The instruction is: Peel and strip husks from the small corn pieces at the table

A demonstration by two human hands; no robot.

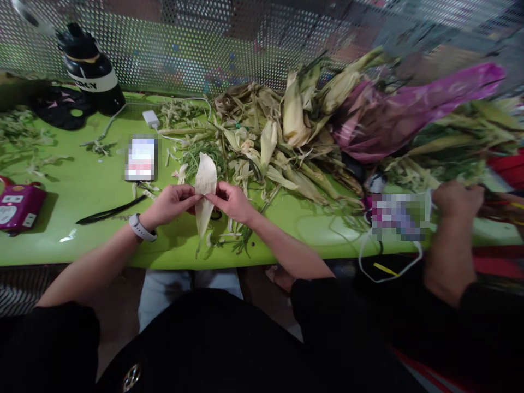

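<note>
A pale corn husk leaf (205, 185) stands upright over the green table (82, 185), pinched at its middle from both sides. My left hand (172, 203), with a white watch on the wrist, grips its left edge. My right hand (232, 201) grips its right edge. Both hands have their fingers closed on the leaf. Behind them lies a heap of corn husks and cobs (286, 136). Small husk scraps (229, 240) lie under the hands near the table's front edge.
A black bottle (90, 68) stands at the back left beside a dark flat object (61, 106). A white charger (150, 118), a pink device (18, 207) and a purple plastic bag (393, 114) lie on the table. Another person's hand (456, 199) reaches in at the right.
</note>
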